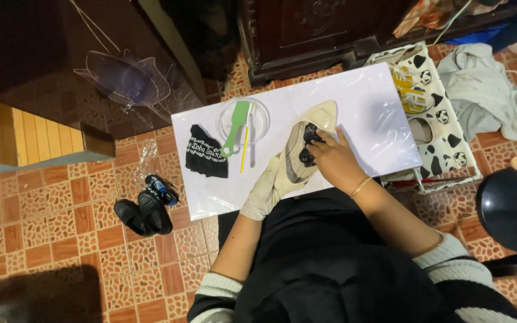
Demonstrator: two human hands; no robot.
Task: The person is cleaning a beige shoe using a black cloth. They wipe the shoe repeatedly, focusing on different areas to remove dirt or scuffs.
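A cream pointed shoe (312,134) lies on the white board (378,113), toe toward one o'clock, near the board's middle. The right hand (335,160), bare with a gold bracelet, sits at the shoe's four o'clock side and pinches a small black cloth (308,143) pressed into the shoe's opening. The left hand (268,186), in a pale glove, grips the heel end from seven o'clock. The shoe looks smooth and pale, dark inside where the cloth sits. At nine o'clock from it lie a green brush (236,125) on a clear dish (261,116) and a folded black cloth (206,152).
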